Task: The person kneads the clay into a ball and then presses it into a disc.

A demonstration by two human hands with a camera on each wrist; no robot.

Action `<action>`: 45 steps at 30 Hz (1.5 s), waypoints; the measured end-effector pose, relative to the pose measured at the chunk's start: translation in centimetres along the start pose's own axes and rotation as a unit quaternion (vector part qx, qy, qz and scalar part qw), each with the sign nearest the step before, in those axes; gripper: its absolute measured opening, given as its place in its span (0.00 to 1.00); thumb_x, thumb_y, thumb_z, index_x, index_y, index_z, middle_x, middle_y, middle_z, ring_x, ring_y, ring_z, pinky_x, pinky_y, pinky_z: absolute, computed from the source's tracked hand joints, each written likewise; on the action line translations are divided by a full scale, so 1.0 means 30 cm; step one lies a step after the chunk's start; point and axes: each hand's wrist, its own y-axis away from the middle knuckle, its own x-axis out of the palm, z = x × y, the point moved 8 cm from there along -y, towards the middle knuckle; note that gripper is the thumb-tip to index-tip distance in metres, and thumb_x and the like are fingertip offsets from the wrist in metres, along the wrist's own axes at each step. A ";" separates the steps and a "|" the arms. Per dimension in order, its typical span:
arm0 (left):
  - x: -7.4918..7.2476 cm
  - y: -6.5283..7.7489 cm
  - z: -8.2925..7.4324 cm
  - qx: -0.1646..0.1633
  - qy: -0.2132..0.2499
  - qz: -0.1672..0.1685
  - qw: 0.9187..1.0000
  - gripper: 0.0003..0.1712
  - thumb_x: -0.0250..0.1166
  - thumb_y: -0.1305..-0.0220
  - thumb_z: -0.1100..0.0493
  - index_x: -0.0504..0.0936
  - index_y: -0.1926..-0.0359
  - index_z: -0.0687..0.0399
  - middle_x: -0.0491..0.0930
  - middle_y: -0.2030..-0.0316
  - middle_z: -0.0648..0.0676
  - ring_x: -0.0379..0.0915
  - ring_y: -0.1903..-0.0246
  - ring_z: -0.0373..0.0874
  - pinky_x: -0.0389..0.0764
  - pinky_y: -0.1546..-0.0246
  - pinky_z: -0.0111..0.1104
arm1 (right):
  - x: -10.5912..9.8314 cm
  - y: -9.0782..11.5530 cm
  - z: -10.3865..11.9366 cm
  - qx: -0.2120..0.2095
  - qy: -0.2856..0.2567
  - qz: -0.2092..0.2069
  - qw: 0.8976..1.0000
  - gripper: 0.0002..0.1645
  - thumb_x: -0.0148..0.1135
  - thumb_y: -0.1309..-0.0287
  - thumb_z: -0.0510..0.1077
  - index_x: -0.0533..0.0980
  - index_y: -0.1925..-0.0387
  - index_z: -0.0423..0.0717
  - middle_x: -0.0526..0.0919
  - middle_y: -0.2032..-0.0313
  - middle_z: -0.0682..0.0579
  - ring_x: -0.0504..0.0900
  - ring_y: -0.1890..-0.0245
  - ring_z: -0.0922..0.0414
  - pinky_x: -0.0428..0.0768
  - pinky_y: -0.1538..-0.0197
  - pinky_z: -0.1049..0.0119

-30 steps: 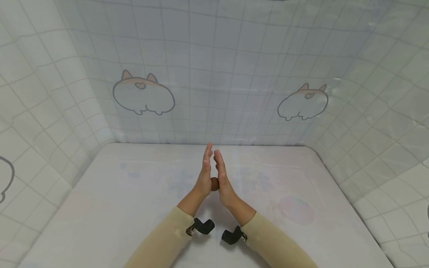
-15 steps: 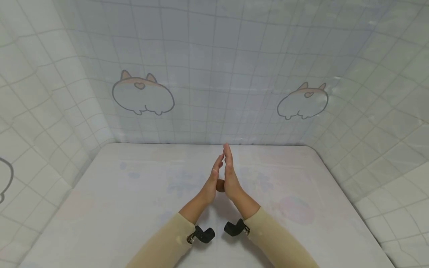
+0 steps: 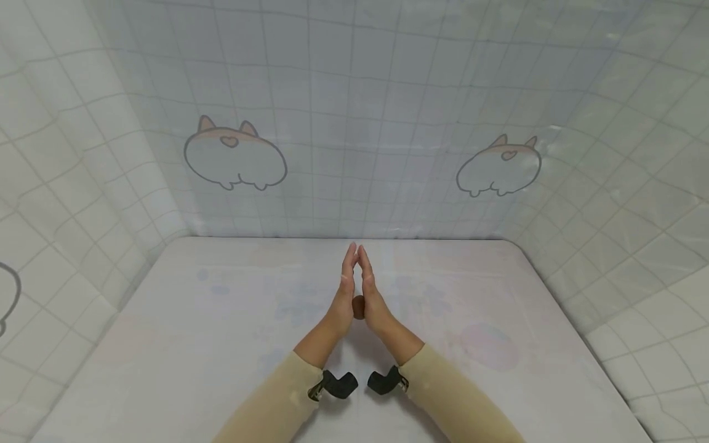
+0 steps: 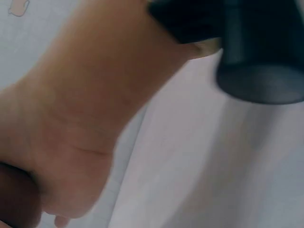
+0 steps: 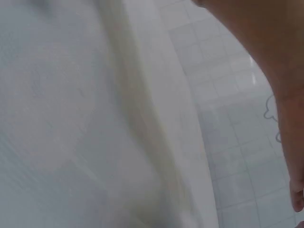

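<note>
A small dark brown ball (image 3: 359,307) sits between the palms in the head view, near their heels. My left hand (image 3: 340,304) presses it from the left, fingers straight and pointing away from me. From the other side my right hand (image 3: 376,309) does the same, its fingertips close to those of the left. Part of the brown ball (image 4: 18,197) shows at the lower left corner of the left wrist view, against the palm. In the right wrist view the ball is out of sight, and only the wrist and edge of the right hand (image 5: 297,190) appear.
Both hands are above a pale table (image 3: 221,320) with faint printed patterns. White grid-patterned sheeting (image 3: 354,123) stands behind it and on both sides. Black wrist-worn cameras (image 3: 340,385) stick out inward from the beige sleeves (image 3: 277,394).
The palms slide back and forth against each other: the left hand led at first, then the right, and now they are about level. The ball shifts slightly right, then back left, between them.
</note>
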 end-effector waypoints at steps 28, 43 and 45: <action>-0.084 -0.006 0.099 -0.098 -0.001 -0.050 0.994 0.53 0.17 0.36 0.19 0.36 0.19 0.42 0.35 0.21 0.53 0.35 0.23 0.57 0.35 0.28 0.58 | 0.042 0.031 0.191 -0.173 0.023 0.005 0.985 0.56 0.19 0.33 0.80 0.39 0.20 0.45 0.39 0.21 0.45 0.36 0.22 0.48 0.37 0.28 0.36; -0.021 0.019 0.048 -0.034 0.005 0.010 0.999 0.50 0.17 0.33 0.23 0.31 0.20 0.45 0.32 0.21 0.56 0.40 0.24 0.60 0.40 0.29 0.61 | -0.020 -0.042 0.071 -0.037 0.085 -0.045 0.995 0.56 0.22 0.38 0.84 0.37 0.19 0.56 0.37 0.21 0.55 0.40 0.22 0.49 0.43 0.30 0.31; -0.028 0.017 0.031 -0.020 0.019 0.004 1.000 0.51 0.18 0.33 0.22 0.30 0.20 0.47 0.31 0.21 0.55 0.39 0.24 0.59 0.40 0.29 0.61 | -0.022 -0.045 0.044 -0.017 0.081 -0.047 0.995 0.57 0.22 0.39 0.85 0.37 0.19 0.59 0.37 0.21 0.56 0.38 0.22 0.50 0.43 0.31 0.30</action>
